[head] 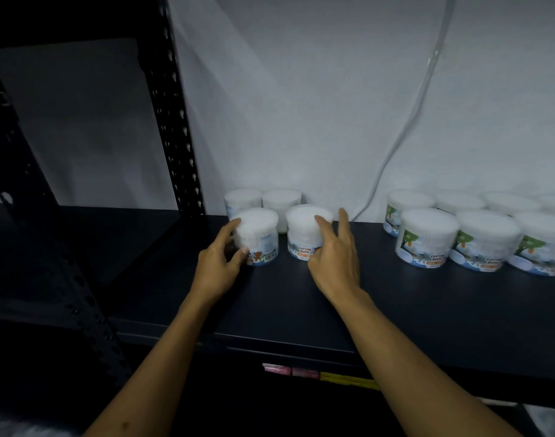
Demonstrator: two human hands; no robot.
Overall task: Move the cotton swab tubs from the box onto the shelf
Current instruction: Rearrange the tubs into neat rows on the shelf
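Observation:
Two clear cotton swab tubs stand side by side on the dark shelf (301, 298). My left hand (218, 263) grips the left tub (260, 231), with the thumb on its front and the fingers round its left side. My right hand (334, 260) touches the right tub (301, 228); its fingers are fairly straight, the index tip lies on the lid and another finger points past the tub's right side. Two more tubs (281, 200) stand right behind these, against the wall. The box is out of view.
Several more tubs (427, 238) form rows at the shelf's right end. A black perforated upright (178, 121) rises just left of the tubs. A pale cable (405, 121) hangs down the white wall. Pink (289, 370) and yellow (348, 380) items show under the shelf's front edge.

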